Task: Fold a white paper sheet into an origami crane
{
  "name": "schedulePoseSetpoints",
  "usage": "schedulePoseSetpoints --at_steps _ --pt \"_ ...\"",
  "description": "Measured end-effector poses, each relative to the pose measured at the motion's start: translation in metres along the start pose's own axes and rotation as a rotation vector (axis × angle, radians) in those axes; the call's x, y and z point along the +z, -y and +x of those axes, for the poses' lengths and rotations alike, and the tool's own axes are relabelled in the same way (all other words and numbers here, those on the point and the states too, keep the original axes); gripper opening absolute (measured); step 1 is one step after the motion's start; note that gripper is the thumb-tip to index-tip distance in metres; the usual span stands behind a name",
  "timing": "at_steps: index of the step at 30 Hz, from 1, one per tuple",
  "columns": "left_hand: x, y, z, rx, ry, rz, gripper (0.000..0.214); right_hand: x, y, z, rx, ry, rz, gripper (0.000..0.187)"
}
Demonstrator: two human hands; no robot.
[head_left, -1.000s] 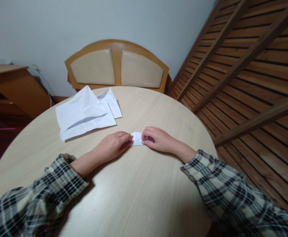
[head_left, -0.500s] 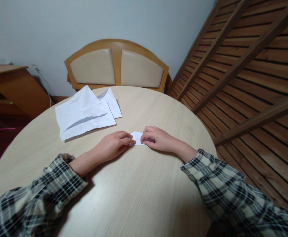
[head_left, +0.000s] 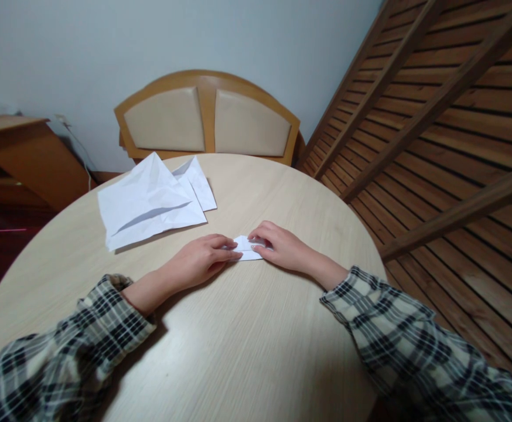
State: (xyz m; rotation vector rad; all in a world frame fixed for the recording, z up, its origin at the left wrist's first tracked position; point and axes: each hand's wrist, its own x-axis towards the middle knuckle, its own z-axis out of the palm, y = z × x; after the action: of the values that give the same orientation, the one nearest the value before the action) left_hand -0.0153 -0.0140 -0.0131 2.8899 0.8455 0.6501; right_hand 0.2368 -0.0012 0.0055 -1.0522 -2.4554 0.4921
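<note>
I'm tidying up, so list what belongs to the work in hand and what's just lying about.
In hand:
small folded white paper, left hand and right hand on it
round table beneath

Seemingly lying about:
large creased white paper
second white paper, partly behind it
Neither is touched; they could yet belong.

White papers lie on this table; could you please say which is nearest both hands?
The small folded piece between left hand and right hand; larger papers lie farther back, untouched.

Matt paper piece, smooth wood-grained tabletop
</note>
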Motion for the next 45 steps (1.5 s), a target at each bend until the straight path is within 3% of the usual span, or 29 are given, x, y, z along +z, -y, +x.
schedulePoseSetpoints --at_steps 6,23,45 --pt "-0.0016 -0.005 0.0015 0.041 0.013 -0.013 0.029 0.0019 -0.0018 -0.0003 0.073 0.039 -0.042 0.029" --pt "-0.0056 -0.0088 0.0056 0.094 0.03 -0.032 0.03 -0.001 0.0006 0.0011 0.105 0.081 -0.025 0.028" --pt "-0.0042 -0.0083 0.0049 0.084 0.021 -0.061 0.03 -0.0001 0.0013 0.0008 0.059 -0.015 -0.029 0.019"
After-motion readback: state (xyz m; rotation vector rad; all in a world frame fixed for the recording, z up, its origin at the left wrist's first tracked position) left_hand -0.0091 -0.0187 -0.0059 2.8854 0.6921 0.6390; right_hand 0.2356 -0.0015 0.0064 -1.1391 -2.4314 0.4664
